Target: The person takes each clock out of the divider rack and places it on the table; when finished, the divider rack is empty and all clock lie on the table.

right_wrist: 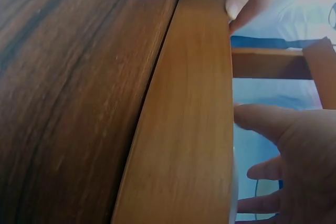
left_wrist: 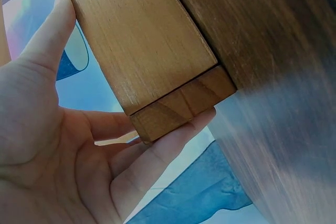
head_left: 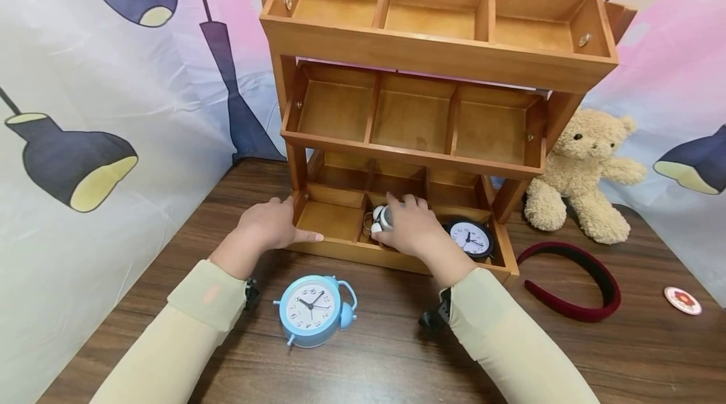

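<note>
A wooden three-tier shelf [head_left: 340, 251] stands on the table. My left hand [head_left: 268, 222] grips the left end of its bottom tray, thumb on the front edge; in the left wrist view the left hand's fingers [left_wrist: 157, 161] lie against the tray's end. In the bottom middle compartment lies a small white twin-bell clock [head_left: 387, 218], partly hidden by my right hand [head_left: 416, 230] over it. The right wrist view shows the right hand [right_wrist: 294, 156] with fingers spread behind the tray's front board [right_wrist: 184, 103]. A black clock [head_left: 469, 239] leans in the bottom right compartment.
A light blue alarm clock [head_left: 311, 309] lies face up in front of the shelf. To the right are a teddy bear [head_left: 587, 171], a dark red headband [head_left: 609, 290] and a round badge with a flower [head_left: 682, 300]. A patterned cloth [head_left: 170, 108] hangs behind.
</note>
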{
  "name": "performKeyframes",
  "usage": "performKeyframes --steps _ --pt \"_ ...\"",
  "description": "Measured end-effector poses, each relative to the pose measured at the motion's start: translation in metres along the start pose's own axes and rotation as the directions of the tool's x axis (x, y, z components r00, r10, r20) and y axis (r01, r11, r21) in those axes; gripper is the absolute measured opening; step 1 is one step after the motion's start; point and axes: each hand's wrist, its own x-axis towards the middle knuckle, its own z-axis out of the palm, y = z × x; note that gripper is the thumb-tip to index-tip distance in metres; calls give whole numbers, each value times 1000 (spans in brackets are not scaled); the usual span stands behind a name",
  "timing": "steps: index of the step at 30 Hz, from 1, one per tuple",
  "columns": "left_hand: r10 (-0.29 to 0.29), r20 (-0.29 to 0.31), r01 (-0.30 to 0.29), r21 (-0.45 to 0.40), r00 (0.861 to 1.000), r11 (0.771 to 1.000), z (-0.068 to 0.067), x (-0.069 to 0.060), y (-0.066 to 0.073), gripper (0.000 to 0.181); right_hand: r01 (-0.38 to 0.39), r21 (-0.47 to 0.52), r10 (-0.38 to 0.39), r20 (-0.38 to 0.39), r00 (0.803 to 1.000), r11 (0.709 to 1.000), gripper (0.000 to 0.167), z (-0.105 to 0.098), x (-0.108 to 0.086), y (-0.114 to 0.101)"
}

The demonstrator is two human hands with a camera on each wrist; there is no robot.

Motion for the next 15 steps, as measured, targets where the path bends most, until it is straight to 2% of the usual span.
performKeyframes --steps 8,15 --pt "-3 2 3 -4 1000 1000 0 -1 1 118 -18 -4 18 1 1000 1000 95 3 5 9" --pt "-4 5 4 -5 1000 1000 -1 -1 1 118 -50 -26 49 -38 998 998 88 4 5 10"
